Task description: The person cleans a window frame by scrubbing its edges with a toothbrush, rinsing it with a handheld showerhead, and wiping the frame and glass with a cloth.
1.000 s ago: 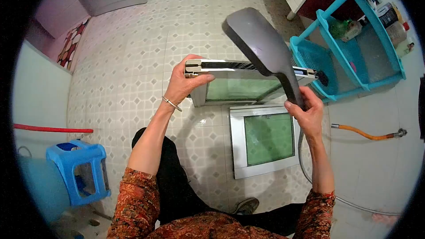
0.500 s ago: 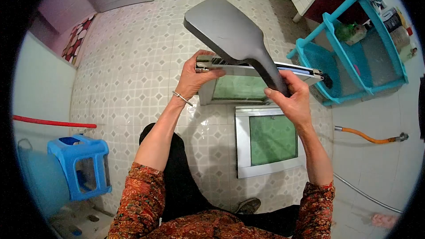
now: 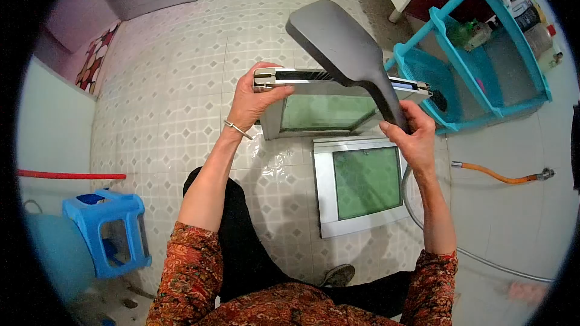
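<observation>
My left hand (image 3: 249,101) is closed around the left end of a metal-framed window sash (image 3: 326,112) with green glass, which stands upright on the floor, its grooved edge facing up. My right hand (image 3: 415,133) grips the handle of a large dark grey shower head (image 3: 341,39). The shower head tilts over the sash and hides part of its top edge. No water can be seen coming from it. A second green-glass sash (image 3: 367,182) lies flat on the tiles below my right hand. A metal hose (image 3: 501,267) runs beneath my right forearm.
A turquoise shelf rack (image 3: 450,115) with bottles stands at the right. An orange hose (image 3: 501,175) comes off the right wall. On the left are a blue plastic stool (image 3: 104,211) and a red pipe (image 3: 72,175). The patterned floor tiles (image 3: 175,78) have wet, shiny spots.
The shower head has moved right along the sash with my right hand. My left hand keeps its grip on the sash end. The view has shifted slightly, and more of the metal hose shows.
</observation>
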Available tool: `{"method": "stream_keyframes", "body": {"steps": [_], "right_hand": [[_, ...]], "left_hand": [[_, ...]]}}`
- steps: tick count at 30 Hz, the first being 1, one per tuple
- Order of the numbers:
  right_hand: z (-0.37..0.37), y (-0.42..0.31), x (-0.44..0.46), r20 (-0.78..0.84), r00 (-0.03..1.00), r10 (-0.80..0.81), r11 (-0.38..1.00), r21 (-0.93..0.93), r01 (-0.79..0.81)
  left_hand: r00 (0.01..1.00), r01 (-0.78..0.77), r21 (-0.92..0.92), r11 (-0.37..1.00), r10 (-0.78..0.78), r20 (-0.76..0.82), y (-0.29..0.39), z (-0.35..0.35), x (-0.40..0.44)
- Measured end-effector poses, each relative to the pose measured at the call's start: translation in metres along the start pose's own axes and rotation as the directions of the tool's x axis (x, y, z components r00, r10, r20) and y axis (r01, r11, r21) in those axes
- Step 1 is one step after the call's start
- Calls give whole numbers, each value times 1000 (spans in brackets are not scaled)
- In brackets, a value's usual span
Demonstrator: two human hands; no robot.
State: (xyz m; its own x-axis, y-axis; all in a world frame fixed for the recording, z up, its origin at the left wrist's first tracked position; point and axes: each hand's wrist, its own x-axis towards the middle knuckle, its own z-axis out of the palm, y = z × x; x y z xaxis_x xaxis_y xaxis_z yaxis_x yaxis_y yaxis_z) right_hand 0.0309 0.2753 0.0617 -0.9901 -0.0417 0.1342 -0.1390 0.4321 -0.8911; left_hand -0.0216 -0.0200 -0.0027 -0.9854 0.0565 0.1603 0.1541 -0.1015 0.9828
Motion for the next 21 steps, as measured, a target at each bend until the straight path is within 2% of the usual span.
{"method": "stream_keyframes", "body": {"steps": [4, 7, 11, 16, 19, 20, 21], "right_hand": [[-18, 3, -9, -40, 998, 44, 999, 15, -43], [-30, 8, -13, -56, 998, 43, 999, -20, -44], [-40, 13, -17, -88, 996, 23, 1000, -19, -25], [-52, 22, -22, -127, 991, 50, 995, -81, -61], [-58, 28, -25, -172, 984, 48, 994, -87, -64], [-62, 31, -26, -188, 981, 56, 992, -105, -76], [-66, 34, -28, -207, 976, 67, 988, -124, -94]], "left_hand": [[1000, -14, 53, 998, 16, -24, 1, 0, -1], [998, -55, 39, 998, 56, -22, -4, -1, 0], [999, -25, -41, 999, 24, -33, -2, 2, -1], [998, -45, -15, 999, 44, -47, -5, 2, -1], [998, -32, 126, 992, 38, -51, -7, -1, -2], [996, -20, 74, 997, 26, -82, -9, 0, -2], [996, -33, 142, 989, 45, -83, -6, 0, -3]]}}
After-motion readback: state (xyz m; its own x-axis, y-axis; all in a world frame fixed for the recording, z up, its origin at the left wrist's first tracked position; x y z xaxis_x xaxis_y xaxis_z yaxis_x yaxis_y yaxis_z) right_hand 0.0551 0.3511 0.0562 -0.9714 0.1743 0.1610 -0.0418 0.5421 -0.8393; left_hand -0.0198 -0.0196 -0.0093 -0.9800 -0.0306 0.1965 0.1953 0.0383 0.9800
